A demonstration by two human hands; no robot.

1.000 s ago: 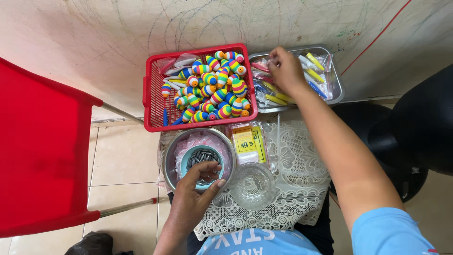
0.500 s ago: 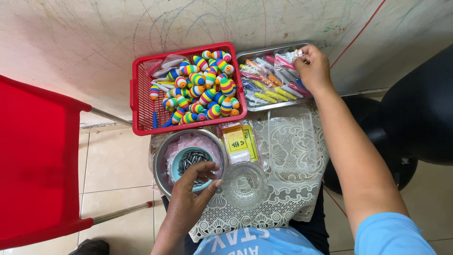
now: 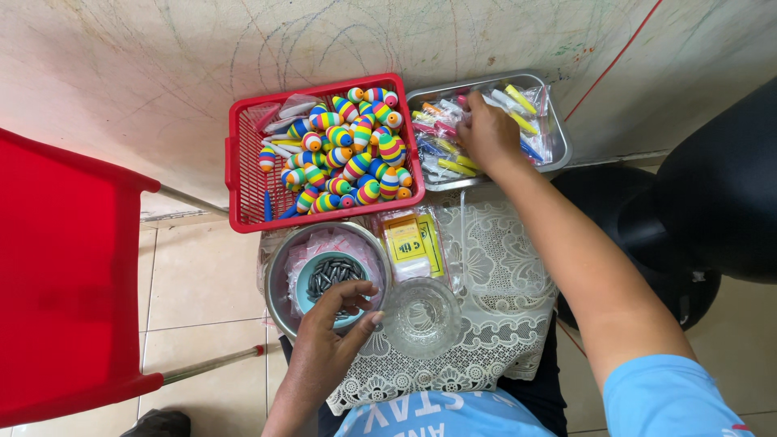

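My left hand (image 3: 330,333) rests over a small teal bowl (image 3: 311,279) of dark metal sinkers, its fingers curled at the bowl's near rim. That bowl sits inside a wider steel bowl (image 3: 275,279). My right hand (image 3: 488,132) reaches into a steel tray (image 3: 558,137) of coloured plastic sticks in clear bags, fingers down among them. I cannot tell if either hand grips anything. A red basket (image 3: 243,186) holds several rainbow-striped fishing floats (image 3: 356,150).
An empty clear glass dish (image 3: 421,316) stands beside my left hand on a white lace cloth (image 3: 502,267). A yellow packet (image 3: 411,240) lies behind it. A red chair (image 3: 65,275) is at the left, a black stool (image 3: 712,202) at the right, a scribbled wall behind.
My right hand has moved left across the tray, from its right end to its middle. My left hand has stayed at the teal bowl. The camera view has shifted slightly.
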